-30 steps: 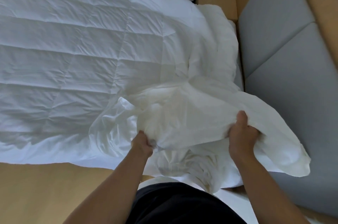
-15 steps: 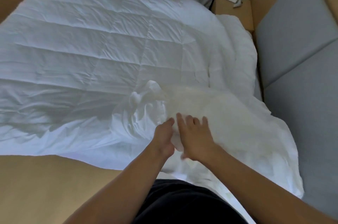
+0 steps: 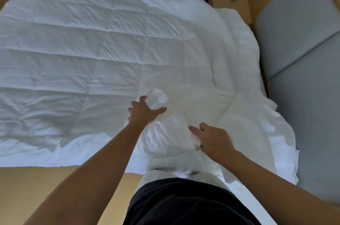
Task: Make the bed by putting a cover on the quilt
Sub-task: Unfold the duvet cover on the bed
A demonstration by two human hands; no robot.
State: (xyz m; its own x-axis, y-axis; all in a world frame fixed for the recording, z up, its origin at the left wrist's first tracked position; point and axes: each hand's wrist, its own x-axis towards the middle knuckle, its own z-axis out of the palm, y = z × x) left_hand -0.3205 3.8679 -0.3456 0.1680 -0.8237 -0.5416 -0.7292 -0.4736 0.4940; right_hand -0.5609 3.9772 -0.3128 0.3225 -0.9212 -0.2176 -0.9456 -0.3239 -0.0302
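Under both hands: white cover [image 3: 230,114], crumpled atop quilt [image 3: 73,59]. Left hand [image 3: 145,112], fingers spread, touching a raised bunch; right hand [image 3: 211,140], just beside, pinching a fold.

- quilt [image 3: 92,50]: white cloth, matt, stitched into padded panels, finely creased.
- cover [image 3: 239,129]: thin white cloth, matt, crumpled into soft folds.
- floor [image 3: 36,184]: tan, smooth, wood-like, low sheen.
- mat [image 3: 303,96]: grey cloth, matt, even.

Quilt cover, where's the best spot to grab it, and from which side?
Grip the raised bunch of the cover just beyond the left hand, from above on the near side: it stands proud of the flat quilt, so fingers can probably close round it.
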